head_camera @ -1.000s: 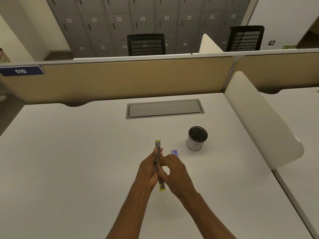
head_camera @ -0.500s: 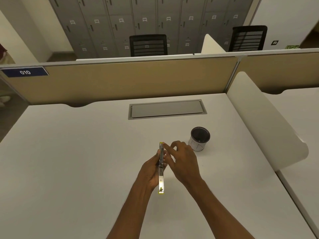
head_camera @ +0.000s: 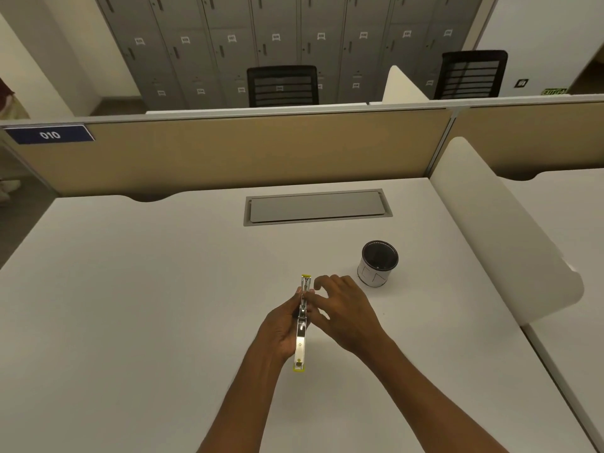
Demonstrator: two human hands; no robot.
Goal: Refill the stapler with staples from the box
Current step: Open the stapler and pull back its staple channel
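A slim metal stapler (head_camera: 300, 344) with yellow ends is folded out flat in one long line, pointing away from me above the white desk (head_camera: 130, 305). My left hand (head_camera: 279, 330) grips it around the middle from the left. My right hand (head_camera: 346, 312) is beside it on the right, fingers spread, thumb and fingertips touching the stapler's far half. I see no staples between those fingers. The staple box is out of sight, likely under my right hand.
A white cup with a dark inside (head_camera: 377, 264) stands just right of my hands. A grey cable hatch (head_camera: 315, 207) lies further back. A white curved divider (head_camera: 500, 240) borders the desk's right side, and a tan partition (head_camera: 228, 152) closes the back.
My right hand has moved from the near half of the stapler to its far half and spread its fingers. The small blue box seen a second ago is now hidden.
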